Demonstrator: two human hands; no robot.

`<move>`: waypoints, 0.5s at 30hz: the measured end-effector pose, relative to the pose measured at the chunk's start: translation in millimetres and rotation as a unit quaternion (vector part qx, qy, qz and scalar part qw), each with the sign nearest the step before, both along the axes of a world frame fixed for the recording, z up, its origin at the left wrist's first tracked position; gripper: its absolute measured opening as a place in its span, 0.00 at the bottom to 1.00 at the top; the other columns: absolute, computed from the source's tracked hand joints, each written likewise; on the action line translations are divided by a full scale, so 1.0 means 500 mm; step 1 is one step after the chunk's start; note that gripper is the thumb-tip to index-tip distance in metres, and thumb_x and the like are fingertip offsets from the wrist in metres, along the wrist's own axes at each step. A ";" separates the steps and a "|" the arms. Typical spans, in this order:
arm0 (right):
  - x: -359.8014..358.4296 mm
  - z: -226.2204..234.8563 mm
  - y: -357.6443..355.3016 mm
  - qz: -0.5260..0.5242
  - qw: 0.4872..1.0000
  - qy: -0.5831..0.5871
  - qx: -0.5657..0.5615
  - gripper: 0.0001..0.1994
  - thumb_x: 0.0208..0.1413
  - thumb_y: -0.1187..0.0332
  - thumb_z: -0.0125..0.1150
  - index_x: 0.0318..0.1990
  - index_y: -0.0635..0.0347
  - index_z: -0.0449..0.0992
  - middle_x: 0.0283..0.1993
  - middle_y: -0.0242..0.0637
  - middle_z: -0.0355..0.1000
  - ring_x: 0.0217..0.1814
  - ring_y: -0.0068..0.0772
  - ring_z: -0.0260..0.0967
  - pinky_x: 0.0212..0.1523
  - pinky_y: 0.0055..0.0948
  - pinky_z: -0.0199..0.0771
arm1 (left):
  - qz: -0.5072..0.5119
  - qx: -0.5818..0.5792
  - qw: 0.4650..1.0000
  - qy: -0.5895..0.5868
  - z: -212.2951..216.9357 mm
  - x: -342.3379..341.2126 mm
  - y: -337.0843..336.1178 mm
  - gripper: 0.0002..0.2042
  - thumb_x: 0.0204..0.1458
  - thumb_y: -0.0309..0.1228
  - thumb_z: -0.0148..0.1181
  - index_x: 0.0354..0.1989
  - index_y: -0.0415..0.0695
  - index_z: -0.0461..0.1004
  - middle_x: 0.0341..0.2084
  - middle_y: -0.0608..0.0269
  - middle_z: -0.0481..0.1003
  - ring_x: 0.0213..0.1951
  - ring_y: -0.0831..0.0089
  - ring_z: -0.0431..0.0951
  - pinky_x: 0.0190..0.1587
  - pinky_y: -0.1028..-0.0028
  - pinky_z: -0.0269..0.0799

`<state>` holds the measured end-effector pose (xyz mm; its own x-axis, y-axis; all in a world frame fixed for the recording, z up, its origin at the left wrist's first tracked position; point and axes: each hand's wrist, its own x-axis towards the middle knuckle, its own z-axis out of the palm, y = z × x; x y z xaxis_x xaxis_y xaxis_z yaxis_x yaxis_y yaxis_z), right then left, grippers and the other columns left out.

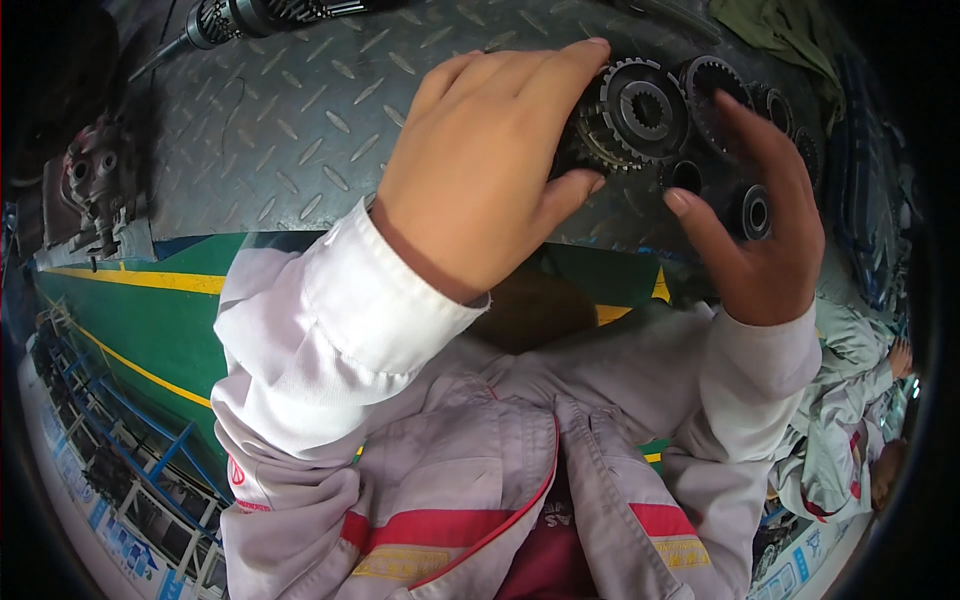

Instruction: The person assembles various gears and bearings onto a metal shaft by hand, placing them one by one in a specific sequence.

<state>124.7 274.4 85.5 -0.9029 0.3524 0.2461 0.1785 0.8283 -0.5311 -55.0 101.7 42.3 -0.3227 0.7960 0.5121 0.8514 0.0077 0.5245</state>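
Left hand, thumb and fingers parted, has the toothed gear on the counter just beside it at three o'clock, contact unclear, while right hand, likewise spread, is farther, with this gear at ten o'clock.

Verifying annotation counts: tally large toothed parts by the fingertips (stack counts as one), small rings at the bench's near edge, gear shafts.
Large toothed parts: 2
Small rings: 2
Gear shaft: 1
Total: 5
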 end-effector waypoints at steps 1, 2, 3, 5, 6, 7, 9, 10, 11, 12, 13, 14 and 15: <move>0.009 -0.002 0.001 0.001 1.000 0.000 -0.001 0.34 0.46 0.74 0.76 0.64 0.64 0.72 0.61 0.44 0.73 0.60 0.38 0.72 0.62 0.35 0.70 | -0.002 -0.035 0.999 -0.027 0.006 -0.001 0.000 0.35 0.41 0.29 0.75 0.62 0.42 0.70 0.51 0.51 0.77 0.54 0.50 0.75 0.59 0.58 0.67; 0.017 -0.004 0.002 0.001 0.999 -0.015 0.028 0.33 0.44 0.72 0.77 0.61 0.63 0.74 0.58 0.45 0.74 0.58 0.43 0.73 0.59 0.36 0.72 | -0.005 -0.070 0.996 -0.054 0.010 -0.002 -0.002 0.35 0.39 0.29 0.76 0.61 0.42 0.72 0.52 0.49 0.77 0.53 0.47 0.75 0.57 0.58 0.70; 0.022 -0.009 0.003 0.001 0.998 -0.030 0.058 0.32 0.42 0.71 0.78 0.59 0.61 0.76 0.55 0.46 0.75 0.56 0.48 0.73 0.56 0.38 0.74 | -0.004 -0.071 0.996 -0.053 0.010 -0.003 -0.006 0.35 0.39 0.29 0.76 0.61 0.42 0.72 0.52 0.49 0.77 0.53 0.47 0.75 0.57 0.58 0.70; 0.028 -0.011 -0.005 -0.016 0.997 -0.038 0.060 0.32 0.42 0.70 0.78 0.59 0.60 0.77 0.54 0.46 0.75 0.55 0.49 0.73 0.55 0.38 0.74 | -0.019 -0.088 0.994 -0.066 0.014 -0.004 -0.011 0.38 0.37 0.27 0.77 0.63 0.43 0.71 0.53 0.49 0.77 0.53 0.49 0.76 0.57 0.59 0.70; 0.030 -0.010 -0.009 -0.029 0.997 -0.043 0.061 0.32 0.42 0.69 0.79 0.59 0.59 0.77 0.53 0.46 0.74 0.53 0.50 0.73 0.54 0.38 0.74 | -0.025 -0.087 0.994 -0.067 0.020 -0.003 -0.016 0.38 0.37 0.27 0.77 0.63 0.43 0.71 0.53 0.49 0.77 0.53 0.49 0.76 0.57 0.59 0.70; 0.031 -0.010 -0.010 -0.033 0.997 -0.044 0.060 0.32 0.42 0.69 0.79 0.59 0.59 0.77 0.53 0.46 0.74 0.53 0.50 0.73 0.54 0.38 0.74 | -0.014 -0.116 0.992 -0.046 0.029 -0.003 -0.026 0.37 0.37 0.26 0.76 0.62 0.43 0.72 0.53 0.51 0.77 0.52 0.50 0.76 0.57 0.60 0.70; 0.034 -0.009 -0.007 -0.033 0.994 -0.058 0.083 0.28 0.45 0.71 0.76 0.57 0.60 0.78 0.53 0.44 0.73 0.55 0.44 0.72 0.56 0.35 0.72 | -0.008 -0.146 0.989 -0.026 0.034 -0.004 -0.040 0.36 0.37 0.25 0.76 0.62 0.43 0.72 0.52 0.52 0.78 0.51 0.52 0.77 0.56 0.61 0.70; 0.035 -0.010 -0.007 -0.037 0.994 -0.057 0.082 0.28 0.45 0.71 0.76 0.57 0.60 0.78 0.53 0.44 0.73 0.55 0.44 0.72 0.56 0.35 0.72 | 0.001 -0.155 0.987 -0.032 0.035 -0.006 -0.048 0.35 0.37 0.24 0.76 0.61 0.44 0.73 0.50 0.54 0.79 0.51 0.54 0.77 0.55 0.62 0.70; 0.036 -0.011 -0.006 -0.027 0.995 -0.057 0.082 0.27 0.45 0.71 0.76 0.56 0.60 0.79 0.51 0.43 0.73 0.52 0.44 0.72 0.53 0.35 0.72 | 0.011 -0.165 0.985 -0.039 0.037 -0.005 -0.052 0.35 0.38 0.23 0.75 0.61 0.44 0.74 0.49 0.56 0.80 0.51 0.56 0.78 0.55 0.63 0.71; 0.038 -0.011 -0.006 -0.016 0.995 -0.057 0.082 0.25 0.45 0.72 0.76 0.55 0.60 0.80 0.49 0.43 0.73 0.49 0.43 0.72 0.51 0.35 0.73 | 0.023 -0.167 0.985 -0.023 0.044 -0.003 -0.052 0.34 0.38 0.22 0.75 0.60 0.44 0.75 0.46 0.59 0.82 0.48 0.59 0.79 0.53 0.64 0.72; 0.037 -0.014 -0.007 -0.019 0.995 -0.055 0.079 0.25 0.45 0.72 0.76 0.55 0.60 0.80 0.49 0.43 0.73 0.49 0.43 0.72 0.51 0.35 0.73 | 0.021 -0.170 0.985 -0.020 0.045 -0.003 -0.051 0.34 0.38 0.22 0.75 0.60 0.44 0.75 0.46 0.59 0.82 0.48 0.59 0.79 0.53 0.64 0.72; 0.036 -0.015 -0.009 -0.011 0.995 -0.054 0.084 0.25 0.45 0.72 0.76 0.54 0.60 0.80 0.48 0.43 0.72 0.47 0.43 0.71 0.49 0.35 0.72 | 0.024 -0.175 0.984 -0.033 0.045 -0.003 -0.051 0.34 0.38 0.21 0.75 0.60 0.44 0.75 0.45 0.59 0.82 0.46 0.60 0.80 0.53 0.66 0.72; 0.035 -0.017 -0.011 -0.003 0.995 -0.053 0.090 0.24 0.45 0.73 0.75 0.53 0.60 0.80 0.47 0.43 0.72 0.46 0.43 0.70 0.48 0.35 0.72 | 0.026 -0.181 0.982 -0.045 0.044 -0.003 -0.052 0.34 0.38 0.21 0.75 0.60 0.45 0.75 0.44 0.59 0.82 0.45 0.61 0.81 0.53 0.67 0.72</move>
<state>142.1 269.0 77.1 -0.9252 0.3163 0.2098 0.2302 0.9072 -0.3522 -56.4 75.7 64.5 -0.3997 0.9014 0.1667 0.7949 0.2502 0.5527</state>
